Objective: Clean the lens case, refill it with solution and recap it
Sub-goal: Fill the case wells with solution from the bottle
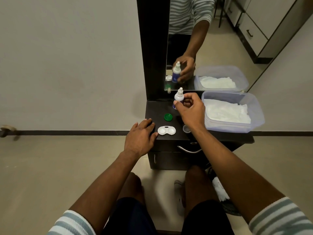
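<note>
Left hand (139, 139): flat, palm down, fingers spread and holding nothing, on the left edge of the dark cabinet top (153, 107). Lens case (166, 130): white, both wells uncapped, just beside the left fingertips near the front edge. Green cap (168, 117): behind the case, apart from it. Solution bottle (178, 97): white, upright, nozzle up, pinched between thumb and fingers of the right hand (190, 110), raised above the top. Clear cap (186, 128): partly hidden under the right wrist. Plastic tub (257, 114): far right, holding white tissue (227, 112). Mirror (220, 39) behind.
</note>
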